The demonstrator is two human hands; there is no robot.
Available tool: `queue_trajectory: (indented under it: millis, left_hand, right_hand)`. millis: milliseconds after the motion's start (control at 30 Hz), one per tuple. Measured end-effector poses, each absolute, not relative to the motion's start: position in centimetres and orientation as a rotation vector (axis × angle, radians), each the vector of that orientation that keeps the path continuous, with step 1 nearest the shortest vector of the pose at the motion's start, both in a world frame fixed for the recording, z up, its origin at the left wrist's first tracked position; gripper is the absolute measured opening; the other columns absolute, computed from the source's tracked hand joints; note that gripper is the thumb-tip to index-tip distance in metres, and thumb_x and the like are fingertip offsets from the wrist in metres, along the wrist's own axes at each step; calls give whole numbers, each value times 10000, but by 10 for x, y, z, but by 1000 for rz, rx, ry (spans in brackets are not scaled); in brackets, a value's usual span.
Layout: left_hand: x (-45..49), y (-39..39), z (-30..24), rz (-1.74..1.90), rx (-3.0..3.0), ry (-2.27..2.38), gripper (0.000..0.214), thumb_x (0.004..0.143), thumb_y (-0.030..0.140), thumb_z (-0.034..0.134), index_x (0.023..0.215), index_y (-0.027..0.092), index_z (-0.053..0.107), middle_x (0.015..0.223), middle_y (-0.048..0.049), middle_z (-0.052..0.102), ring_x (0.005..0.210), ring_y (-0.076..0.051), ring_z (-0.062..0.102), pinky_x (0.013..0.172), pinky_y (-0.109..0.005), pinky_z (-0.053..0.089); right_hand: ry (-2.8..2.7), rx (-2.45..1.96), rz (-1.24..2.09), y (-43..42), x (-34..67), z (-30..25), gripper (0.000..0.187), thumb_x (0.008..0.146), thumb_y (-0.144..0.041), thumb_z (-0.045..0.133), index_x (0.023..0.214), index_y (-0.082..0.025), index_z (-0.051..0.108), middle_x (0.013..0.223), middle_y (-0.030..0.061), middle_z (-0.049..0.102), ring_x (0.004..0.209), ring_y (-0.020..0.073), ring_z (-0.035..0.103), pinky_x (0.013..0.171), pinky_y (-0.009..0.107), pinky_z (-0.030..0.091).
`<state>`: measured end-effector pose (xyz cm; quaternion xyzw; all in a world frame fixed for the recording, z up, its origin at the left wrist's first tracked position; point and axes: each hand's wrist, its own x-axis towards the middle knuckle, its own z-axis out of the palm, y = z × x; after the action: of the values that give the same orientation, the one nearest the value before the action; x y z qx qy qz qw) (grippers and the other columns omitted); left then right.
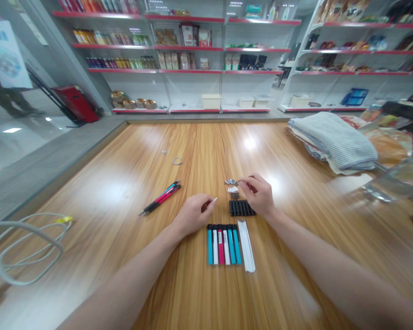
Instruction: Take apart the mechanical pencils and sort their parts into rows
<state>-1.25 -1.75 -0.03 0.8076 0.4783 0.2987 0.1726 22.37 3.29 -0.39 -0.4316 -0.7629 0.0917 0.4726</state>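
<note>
1. Your left hand [195, 211] pinched a small white piece [214, 200] between thumb and fingertips.
2. Your right hand [260, 195] had its fingers drawn narrowly together just beside the fanned metal pen tips [231, 182]; you couldn't tell from this view whether they held anything.
3. Near those tips, toward you, lay small white parts [233, 189], then springs [234, 195], then a row of black grips [241, 208], its right end partly hidden by your right hand.
4. Nearer you, teal, white and pink pen barrels [223, 244] lay side by side, with white refills [247, 246] just right of them.
5. Left of your left hand lay several pens [160, 198]; beyond them, a metal ring [177, 161].
6. Farther out, a looped cable [30, 247] took up the left of the wooden table [124, 275], and folded cloths [333, 137] crowded its far right.
7. Stocked shelves [189, 71] stood behind.
</note>
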Motion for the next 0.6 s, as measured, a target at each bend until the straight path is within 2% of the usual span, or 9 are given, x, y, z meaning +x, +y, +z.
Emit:
queue_trajectory:
  millis: [100,267,600]
  left_hand:
    - [-10,-4,-5,832,2351,1452,294,934,345,382,775,177,563,705,-37,588,660,-149,541,628,-260,382]
    - [6,23,-9,772,2522,1576,250,914,323,427,753,182,556,696,-60,608,653,-181,560,629,-287,359]
    - [9,32,-11,718,2555,1503,166,893,321,484,836,189,568,753,-55,627,710,-201,574,655,-303,357]
  right_hand:
    - [-1731,-1276,206,50,234,-10,196,869,-274,516,897,-193,692,754,29,571,650,136,533,608,268,434]
    - [-1854,-1386,207,55,238,-17,151,800,-271,566,801,-211,706,771,30,585,667,144,549,598,261,427]
    - [-2018,-1389,207,47,231,-14,149,797,-257,564,801,-243,712,774,21,590,657,133,550,558,245,392]
